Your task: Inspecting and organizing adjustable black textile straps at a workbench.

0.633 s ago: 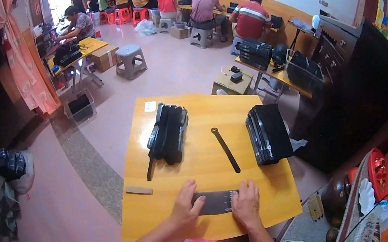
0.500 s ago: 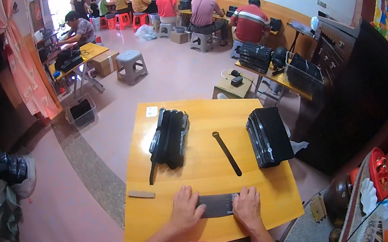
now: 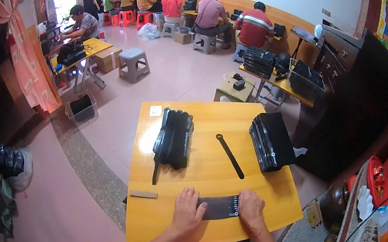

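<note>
Yellow wooden surface [image 3: 212, 169]; near edge: left hand [image 3: 187, 213], right hand [image 3: 250, 207] fingers spread flat on dark strip [image 3: 219, 207]; press ends evenly, keep it flat.

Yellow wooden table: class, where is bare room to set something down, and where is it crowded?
Bare: the strip between the black strap and the left pile of black pieces, and the near-left corner beside the small tan block. Crowded: the near edge, where both hands press a dark flat piece.
</note>
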### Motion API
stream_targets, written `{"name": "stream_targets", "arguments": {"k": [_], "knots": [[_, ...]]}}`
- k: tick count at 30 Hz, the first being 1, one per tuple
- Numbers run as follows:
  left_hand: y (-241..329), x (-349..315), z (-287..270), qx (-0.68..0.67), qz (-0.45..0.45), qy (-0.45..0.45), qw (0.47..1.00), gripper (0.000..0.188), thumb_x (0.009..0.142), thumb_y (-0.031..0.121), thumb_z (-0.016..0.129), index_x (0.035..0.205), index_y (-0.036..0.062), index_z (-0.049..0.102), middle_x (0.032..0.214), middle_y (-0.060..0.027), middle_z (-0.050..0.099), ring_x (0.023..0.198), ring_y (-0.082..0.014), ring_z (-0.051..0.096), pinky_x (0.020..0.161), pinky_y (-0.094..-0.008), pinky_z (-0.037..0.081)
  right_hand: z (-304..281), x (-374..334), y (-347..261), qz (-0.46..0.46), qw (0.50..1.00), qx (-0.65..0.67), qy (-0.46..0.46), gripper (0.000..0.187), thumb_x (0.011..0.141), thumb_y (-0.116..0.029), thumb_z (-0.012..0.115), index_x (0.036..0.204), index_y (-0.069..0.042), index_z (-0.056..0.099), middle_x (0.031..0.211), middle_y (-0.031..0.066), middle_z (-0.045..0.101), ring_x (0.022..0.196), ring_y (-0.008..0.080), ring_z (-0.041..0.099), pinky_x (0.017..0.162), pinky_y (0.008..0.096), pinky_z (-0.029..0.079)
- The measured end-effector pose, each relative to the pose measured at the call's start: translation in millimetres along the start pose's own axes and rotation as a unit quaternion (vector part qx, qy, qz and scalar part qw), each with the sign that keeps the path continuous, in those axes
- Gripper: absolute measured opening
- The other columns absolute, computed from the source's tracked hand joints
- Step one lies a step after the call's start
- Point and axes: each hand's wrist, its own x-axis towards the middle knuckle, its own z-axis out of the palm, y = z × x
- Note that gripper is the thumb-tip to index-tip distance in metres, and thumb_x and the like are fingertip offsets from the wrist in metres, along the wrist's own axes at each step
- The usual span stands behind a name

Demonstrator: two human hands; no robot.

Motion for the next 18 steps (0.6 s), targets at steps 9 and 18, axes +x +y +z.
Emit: {"name": "stream_targets", "arguments": {"k": [9,18], "knots": [[-26,-9,11,-0.262,-0.086,0.064,0.959,0.048,0.098,0.031,0.041,0.130,-0.0042,0.045,0.133,-0.0221,0.047,0.127,-0.0351,0.042,0.106,-0.0434,0.030,-111,9,-49,-0.236,0.956,0.159,0.073,0.011,0.087,-0.009,0.054,0.078,-0.004,0.053,0.070,0.0153,0.054,0.059,0.0343,0.056,0.051,0.0434,0.045],[-11,5,-20,-0.747,-0.139,0.061,0.648,0.073,0.093,0.057,0.034,0.140,0.0015,0.031,0.137,-0.0160,0.046,0.127,-0.0269,0.043,0.103,-0.0459,0.034,-172,20,-30,-0.093,0.925,0.251,0.270,0.018,0.095,-0.009,0.046,0.079,-0.002,0.050,0.068,0.0079,0.044,0.063,0.0185,0.049,0.057,0.0304,0.041]]}}
